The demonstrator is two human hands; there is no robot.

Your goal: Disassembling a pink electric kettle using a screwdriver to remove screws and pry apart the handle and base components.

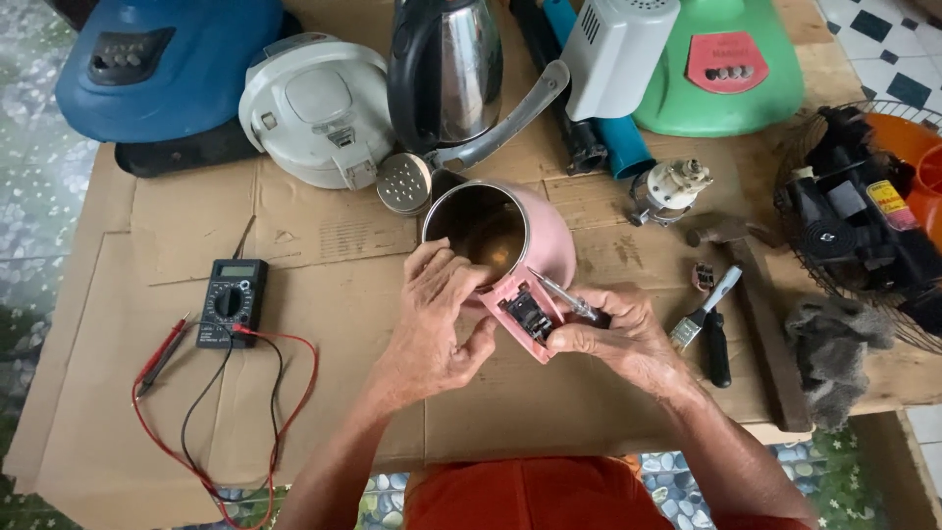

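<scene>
The pink kettle (535, 245) lies on its side in the middle of the cardboard sheet (324, 294), with its open mouth turned up toward you and its black switch part (528, 316) facing your body. Your left hand (437, 324) closes around the rim of the kettle, the fingers curled over the edge and the thumb near the switch part. Your right hand (628, 339) pinches a thin screwdriver (559, 292), and its tip rests at the switch part. Just right of this hand lie a small paintbrush (705, 309) and a hammer (756, 314). On the left, well apart, a black multimeter (233, 299) lies with its red and black leads (235, 412). Behind the pink kettle stand a steel kettle (446, 69) and a white rice cooker (316, 106).
</scene>
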